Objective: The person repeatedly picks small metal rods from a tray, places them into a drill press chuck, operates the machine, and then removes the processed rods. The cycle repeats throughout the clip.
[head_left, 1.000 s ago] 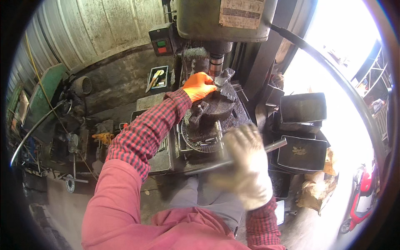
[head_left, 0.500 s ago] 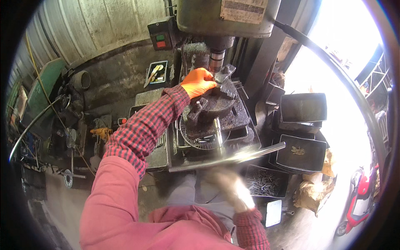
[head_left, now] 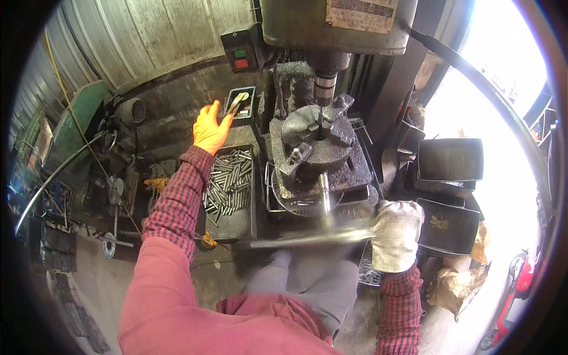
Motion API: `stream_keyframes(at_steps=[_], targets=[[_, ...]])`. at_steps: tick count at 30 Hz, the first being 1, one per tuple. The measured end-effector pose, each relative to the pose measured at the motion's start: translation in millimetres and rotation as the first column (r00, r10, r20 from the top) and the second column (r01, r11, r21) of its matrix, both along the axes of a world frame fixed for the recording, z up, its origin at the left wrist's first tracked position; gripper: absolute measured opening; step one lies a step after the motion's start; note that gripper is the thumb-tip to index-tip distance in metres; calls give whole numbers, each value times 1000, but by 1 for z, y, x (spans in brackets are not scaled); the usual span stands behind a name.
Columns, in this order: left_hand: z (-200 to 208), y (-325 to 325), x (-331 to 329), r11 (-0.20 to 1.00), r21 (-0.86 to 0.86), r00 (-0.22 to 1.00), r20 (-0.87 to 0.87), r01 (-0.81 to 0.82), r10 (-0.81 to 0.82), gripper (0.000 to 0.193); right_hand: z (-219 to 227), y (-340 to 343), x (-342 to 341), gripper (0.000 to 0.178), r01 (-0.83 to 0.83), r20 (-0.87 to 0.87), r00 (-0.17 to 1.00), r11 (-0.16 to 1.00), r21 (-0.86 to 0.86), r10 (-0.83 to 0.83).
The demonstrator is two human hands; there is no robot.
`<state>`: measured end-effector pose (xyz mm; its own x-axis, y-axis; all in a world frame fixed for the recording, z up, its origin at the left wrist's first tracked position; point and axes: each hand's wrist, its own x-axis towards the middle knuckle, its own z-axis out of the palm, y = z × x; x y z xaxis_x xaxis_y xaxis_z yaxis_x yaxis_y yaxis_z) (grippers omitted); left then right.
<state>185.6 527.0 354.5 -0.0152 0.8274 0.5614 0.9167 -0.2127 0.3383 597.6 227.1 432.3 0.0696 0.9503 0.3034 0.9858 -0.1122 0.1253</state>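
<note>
My left hand (head_left: pixel 211 128), in an orange glove, is open with fingers apart. It is beside a small dark tray (head_left: pixel 253 99) that holds a pale-headed brush-like tool (head_left: pixel 239 100); its thumb is close to the tool's handle. My right hand (head_left: pixel 397 236), in a whitish glove, is closed round the right end of a metal bar (head_left: pixel 313 238), blurred by motion. A shaft (head_left: pixel 325 195) joins the bar to the round clamping chuck (head_left: pixel 331 152) on the drill press table. Above that chuck, the drill chuck (head_left: pixel 325 86) points its bit down into the centre.
A tray of short metal pins (head_left: pixel 229 183) stands left of the press. Black bins (head_left: pixel 449 160) are stacked to the right, near a crumpled brown bag (head_left: pixel 455 290). A switch box (head_left: pixel 239 53) with green and red buttons hangs behind. Another bin of metal pieces (head_left: pixel 368 269) is partly hidden by my right hand.
My left hand has left the clamping chuck and moved left to the small tray. My right hand, blurred below the bar before, has moved right and up and now grips its end.
</note>
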Motion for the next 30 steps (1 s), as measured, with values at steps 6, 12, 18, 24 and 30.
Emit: stream_keyframes(at_steps=[6, 12, 18, 24, 30], targets=[[-55, 23, -14, 993, -92, 983, 175, 70, -53, 52, 8, 1, -8, 35, -43, -115, 991, 984, 175, 64], [-19, -14, -6, 971, -17, 758, 628, 240, -176, 31, 6, -1, -5, 36, -49, -117, 991, 983, 177, 70], [22, -97, 79, 747, 115, 528, 638, 654, -560, 29, 3, -1, -5, 45, -15, -102, 994, 992, 127, 28], [33, -68, 103, 771, 127, 615, 529, 624, -585, 22, 1, -3, -7, 47, -26, -58, 998, 984, 179, 37], [17, -17, 23, 927, 45, 814, 462, 373, -351, 22, -1, -2, -9, 48, -34, -71, 996, 983, 180, 47]])
